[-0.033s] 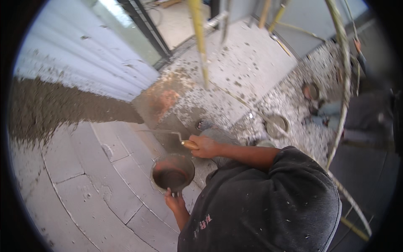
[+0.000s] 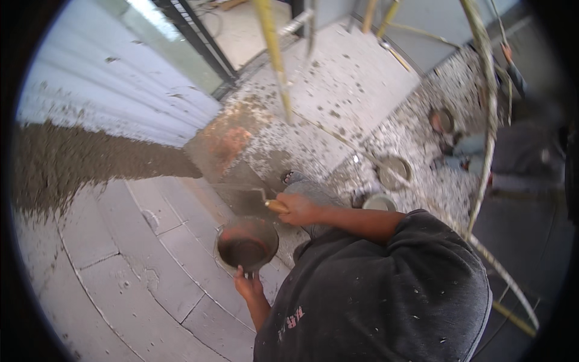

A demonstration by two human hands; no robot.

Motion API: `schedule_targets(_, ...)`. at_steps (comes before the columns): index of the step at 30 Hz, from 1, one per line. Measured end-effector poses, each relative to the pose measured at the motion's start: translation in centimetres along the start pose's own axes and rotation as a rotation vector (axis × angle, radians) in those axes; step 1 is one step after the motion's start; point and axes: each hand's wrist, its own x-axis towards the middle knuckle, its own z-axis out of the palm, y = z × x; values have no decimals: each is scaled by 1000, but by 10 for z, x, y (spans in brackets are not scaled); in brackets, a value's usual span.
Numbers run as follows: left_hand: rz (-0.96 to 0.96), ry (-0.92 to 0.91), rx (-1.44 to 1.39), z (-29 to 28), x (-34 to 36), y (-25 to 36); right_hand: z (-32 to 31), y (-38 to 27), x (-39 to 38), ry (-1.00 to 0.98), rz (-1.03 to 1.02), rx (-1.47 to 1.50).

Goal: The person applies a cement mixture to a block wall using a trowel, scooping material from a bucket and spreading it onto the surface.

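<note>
My right hand [image 2: 298, 209] is wrapped around the wooden handle of a trowel [image 2: 276, 206]. The trowel's thin metal blade reaches left above the bowl and is blurred, so I cannot tell whether mortar is on it. With its fingers at the near rim, my left hand [image 2: 248, 283] grips a round, dark bowl [image 2: 247, 241]. Reddish patches show on the bowl's inside, and a dark area lies at its bottom. On the left, a wall of pale grey blocks [image 2: 151, 271] carries a band of wet brown mortar [image 2: 90, 160].
Bamboo poles [image 2: 274, 60] and a long pale pole [image 2: 490, 120] cross the area. A round bucket [image 2: 395, 173] and another container [image 2: 380, 203] stand on the mortar-spattered floor. At the right, another person [image 2: 525, 151] is near a smaller bucket [image 2: 442, 120].
The trowel and my right hand have shifted slightly right relative to the bowl. The whole view has moved a little, so the background sits further left. Both grips are the same.
</note>
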Motion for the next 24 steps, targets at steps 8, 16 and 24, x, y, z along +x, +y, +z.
schedule_targets(8, -168, -174, 300, -23, 66, -2, -51, 102, -196, 131, 576, -484)
schedule_targets(16, -220, -150, 405, -99, 120, -21, -85, 227, -384, -347, 1067, -711)
schedule_targets(24, -205, -185, 482, -144, 134, -32, -72, 233, -391, -16, 1296, -254)
